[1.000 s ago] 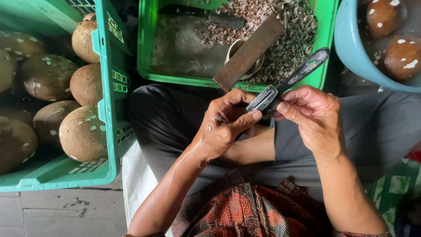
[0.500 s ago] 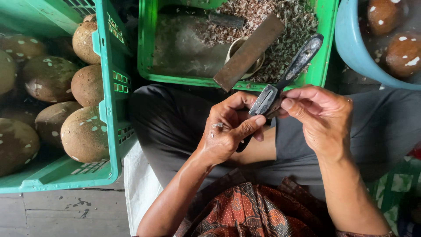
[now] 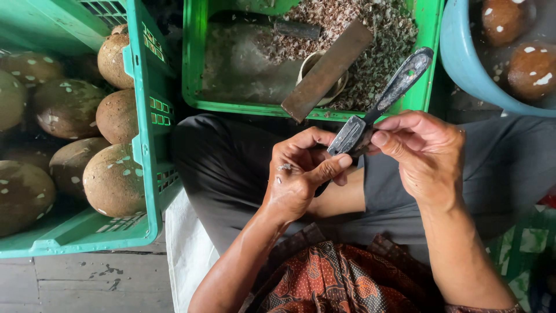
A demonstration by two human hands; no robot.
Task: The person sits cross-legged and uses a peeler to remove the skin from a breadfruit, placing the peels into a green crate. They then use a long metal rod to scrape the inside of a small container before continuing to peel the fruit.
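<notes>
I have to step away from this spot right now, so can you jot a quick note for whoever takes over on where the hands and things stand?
Left hand: fingers pinch the grey blade end of the peeling tool.
Right hand: thumb and fingers on the same blade end; handle points up, free.
Brown round fruits fill the left green crate; peel scraps lie in the middle crate; peeled ones sit in the blue tub.
No fruit in hand.

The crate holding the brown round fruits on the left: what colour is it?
Green, a plastic crate with slotted walls; the head view shows it best.
</notes>
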